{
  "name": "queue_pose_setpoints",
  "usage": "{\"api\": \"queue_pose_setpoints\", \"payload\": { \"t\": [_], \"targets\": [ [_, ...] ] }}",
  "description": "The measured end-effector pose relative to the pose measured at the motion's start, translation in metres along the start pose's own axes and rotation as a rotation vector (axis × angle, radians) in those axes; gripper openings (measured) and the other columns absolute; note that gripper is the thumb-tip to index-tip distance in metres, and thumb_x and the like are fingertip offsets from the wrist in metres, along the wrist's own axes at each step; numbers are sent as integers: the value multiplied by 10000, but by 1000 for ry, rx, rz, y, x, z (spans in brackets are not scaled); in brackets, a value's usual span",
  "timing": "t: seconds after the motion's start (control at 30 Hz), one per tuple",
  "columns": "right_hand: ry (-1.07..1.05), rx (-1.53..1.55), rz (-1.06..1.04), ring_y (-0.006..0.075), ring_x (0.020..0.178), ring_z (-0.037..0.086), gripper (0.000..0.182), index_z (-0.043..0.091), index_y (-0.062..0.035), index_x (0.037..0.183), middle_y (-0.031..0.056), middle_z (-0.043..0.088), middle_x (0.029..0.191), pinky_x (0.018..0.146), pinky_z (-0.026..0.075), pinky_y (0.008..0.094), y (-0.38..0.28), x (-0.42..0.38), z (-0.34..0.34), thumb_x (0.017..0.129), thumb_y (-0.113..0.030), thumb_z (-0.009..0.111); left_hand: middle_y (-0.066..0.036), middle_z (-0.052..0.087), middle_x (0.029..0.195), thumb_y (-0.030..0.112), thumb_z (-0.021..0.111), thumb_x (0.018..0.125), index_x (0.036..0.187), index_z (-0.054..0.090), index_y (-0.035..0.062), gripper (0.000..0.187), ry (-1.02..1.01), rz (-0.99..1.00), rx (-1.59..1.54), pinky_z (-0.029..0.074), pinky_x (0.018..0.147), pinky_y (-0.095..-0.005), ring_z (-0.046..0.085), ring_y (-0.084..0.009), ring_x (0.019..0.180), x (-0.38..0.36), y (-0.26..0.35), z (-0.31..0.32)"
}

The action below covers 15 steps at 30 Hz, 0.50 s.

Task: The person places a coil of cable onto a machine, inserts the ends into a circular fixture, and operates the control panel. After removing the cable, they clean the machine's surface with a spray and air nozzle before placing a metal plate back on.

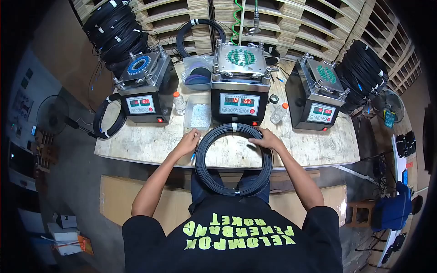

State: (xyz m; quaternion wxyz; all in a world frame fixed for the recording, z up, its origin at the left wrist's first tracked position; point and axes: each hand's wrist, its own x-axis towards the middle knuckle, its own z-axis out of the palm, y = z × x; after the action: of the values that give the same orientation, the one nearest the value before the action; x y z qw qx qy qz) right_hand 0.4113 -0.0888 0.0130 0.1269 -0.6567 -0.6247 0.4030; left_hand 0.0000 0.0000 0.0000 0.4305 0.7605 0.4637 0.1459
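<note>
A coil of black cable [203, 166] leans at the table's front edge over my lap, wrapped with white tape at top and bottom. My right hand [269, 139] is closed round its upper right side, the thumb inside the ring. At the coil's upper left, my left hand [187, 143] has its fingers pinched together; what lies between them is hidden. Just below that hand, a blue-tipped cable end [193, 157] shows beside the coil. Beyond the coil stands the middle polishing machine [240, 105], its display lit and green-ringed holders on its top plate.
Similar machines stand at left [144, 102] and right [318, 107]. A clear tray [197, 125] sits near my left hand. Orange-capped bottles stand left [180, 104] and right [278, 114]. Stacks of cable coils rise at left [114, 36] and right [364, 75].
</note>
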Motion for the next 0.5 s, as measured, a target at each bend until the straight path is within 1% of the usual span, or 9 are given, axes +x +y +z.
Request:
{"api": "queue_pose_setpoints", "payload": {
  "t": [0.07, 0.17, 0.2, 0.3, 0.33, 0.43, 0.47, 0.5],
  "targets": [
    [109, -152, 87, 414, 1208, 611, 883, 463, -60, 1487, 278, 555, 1359, 1021, 499, 434, -14, -9, 0, 737, -339, 837, -262, 722, 937, 576, 607, 954, 1401, 544, 1, 731, -21, -128, -85, 537, 919, -461, 718, -396, 961, -7, 37, 0],
    [257, -208, 44, 423, 1193, 614, 879, 479, -42, 1457, 287, 571, 1307, 1005, 507, 446, -5, -13, 13, 696, -298, 837, -224, 715, 972, 545, 676, 925, 1305, 592, -26, 691, -149, -129, 74, 552, 803, -389, 716, -266, 885, -21, 64, 7],
    [323, -211, -11, 432, 1121, 647, 844, 495, -49, 1429, 290, 634, 1214, 964, 521, 462, -5, -16, 20, 688, -274, 832, -254, 712, 985, 527, 740, 861, 1250, 601, -61, 719, -11, 36, 193, 542, 864, -436, 714, -348, 935, -11, 20, 26],
    [312, -156, -59, 442, 1013, 679, 831, 488, -53, 1413, 277, 691, 1079, 906, 533, 478, -13, -29, 11, 687, -271, 828, -288, 703, 1038, 503, 784, 794, 1221, 594, -80, 747, 81, -45, 355, 523, 922, -475, 691, -417, 1007, -20, 31, 29],
    [302, -203, -16, 430, 987, 695, 806, 488, -88, 1409, 239, 724, 979, 862, 535, 505, -28, -41, 5, 701, -280, 823, -311, 688, 1078, 464, 796, 758, 1217, 581, -78, 742, 96, -34, 300, 524, 927, -485, 678, -436, 1043, -25, 40, 27],
    [240, -198, -28, 438, 975, 699, 841, 469, -112, 1436, 234, 727, 969, 846, 529, 506, -42, -54, -8, 696, -289, 828, -317, 682, 1100, 439, 770, 792, 1273, 565, -47, 714, 32, -184, 254, 523, 933, -489, 671, -444, 1065, -42, 68, 18],
    [224, -192, -72, 437, 954, 702, 825, 466, -128, 1452, 231, 726, 929, 827, 527, 501, -46, -56, -13, 739, -358, 809, -313, 686, 1095, 432, 762, 801, 1289, 565, -27, 699, 64, -153, 244, 522, 931, -492, 672, -447, 1061, -44, 68, 17],
    [236, -215, -116, 433, 942, 705, 806, 473, -131, 1449, 232, 726, 923, 819, 530, 495, -53, -58, -17, 756, -385, 796, -309, 689, 1090, 425, 755, 810, 1305, 565, -8, 685, 97, -125, 235, 522, 929, -496, 673, -450, 1057, -50, 65, 18]
  ]
}}
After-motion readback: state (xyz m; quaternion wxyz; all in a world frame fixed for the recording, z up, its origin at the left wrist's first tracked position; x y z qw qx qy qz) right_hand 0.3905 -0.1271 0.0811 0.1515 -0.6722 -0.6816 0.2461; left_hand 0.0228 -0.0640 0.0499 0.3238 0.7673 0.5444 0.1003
